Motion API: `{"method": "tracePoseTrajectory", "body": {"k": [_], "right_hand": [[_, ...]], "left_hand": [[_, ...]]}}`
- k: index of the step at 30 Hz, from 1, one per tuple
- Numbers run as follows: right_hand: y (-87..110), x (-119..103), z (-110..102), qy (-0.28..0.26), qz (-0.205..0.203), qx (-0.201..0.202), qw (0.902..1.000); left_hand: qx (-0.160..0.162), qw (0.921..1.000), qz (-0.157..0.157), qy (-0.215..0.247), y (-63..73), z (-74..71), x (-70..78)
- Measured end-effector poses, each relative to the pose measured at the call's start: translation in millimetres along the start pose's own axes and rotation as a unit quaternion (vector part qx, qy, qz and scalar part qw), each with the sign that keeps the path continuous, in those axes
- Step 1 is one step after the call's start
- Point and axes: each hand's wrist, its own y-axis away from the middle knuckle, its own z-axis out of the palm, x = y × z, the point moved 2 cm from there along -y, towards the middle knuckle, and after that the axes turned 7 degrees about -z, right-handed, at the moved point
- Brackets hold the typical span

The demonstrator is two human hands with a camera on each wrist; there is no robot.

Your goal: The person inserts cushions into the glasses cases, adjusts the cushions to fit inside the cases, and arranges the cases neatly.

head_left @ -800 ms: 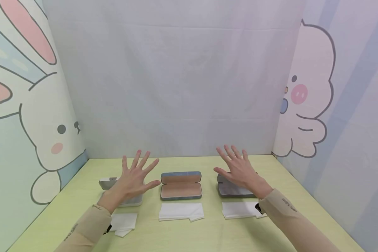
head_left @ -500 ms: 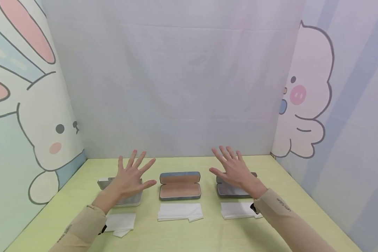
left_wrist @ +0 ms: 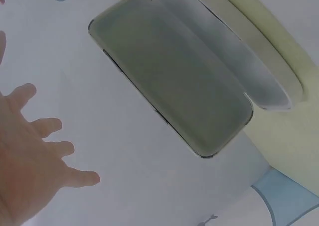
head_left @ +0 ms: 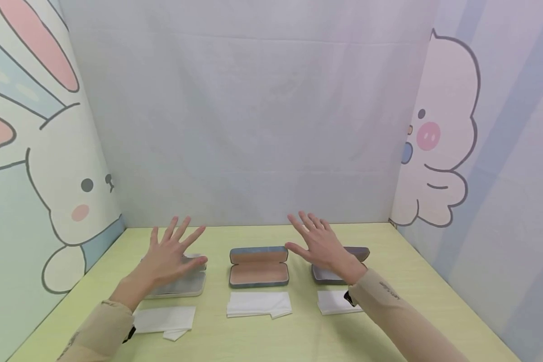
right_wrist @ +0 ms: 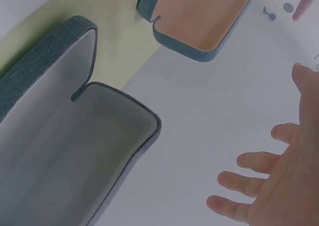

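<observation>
Three glasses cases lie with lids raised in a row on the table. The left hand (head_left: 167, 259), fingers spread and holding nothing, hovers over the left case (head_left: 187, 284), a pale one with grey lining, and hides part of it. At the right, the dark grey case (head_left: 357, 252) is partly covered by the right hand (head_left: 322, 245), likewise spread and bare. Between the hands sits the blue case (head_left: 259, 275) with a peach lining. In the left wrist view, the pale case (left_wrist: 169, 76) shows nothing inside; so does the grey case (right_wrist: 75, 151) in the right wrist view.
A folded white cloth lies in front of each case: the left cloth (head_left: 165, 319), the middle cloth (head_left: 259, 304) and the right cloth (head_left: 337, 302), partly behind the right sleeve. A grey curtain (head_left: 253, 125) hangs behind the yellow-green table (head_left: 235, 342), with cartoon-printed walls at both sides.
Both hands have drifted to the left, still spread. More of the pale case's right side and the left cloth shows now, and more of the dark case's lid. The cases and cloths stay put.
</observation>
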Motion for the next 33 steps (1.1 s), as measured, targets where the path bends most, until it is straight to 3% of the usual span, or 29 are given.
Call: {"method": "tracePoseTrajectory", "body": {"k": [15,28,33], "right_hand": [[-35.6,-40,7,-0.019,-0.057,0.010,0.9981],[-55.3,-68,12,-0.030,-0.097,0.046,0.9938],[-60.9,-81,13,-0.034,-0.107,0.053,0.9923]], "left_hand": [[0.017,0.9985,-0.037,0.037,24.8,-16.3,-46.9],[-0.045,0.9921,-0.085,0.082,43.6,-31.0,-77.2],[-0.048,0.9919,-0.089,0.077,51.0,-33.5,-86.8]]}}
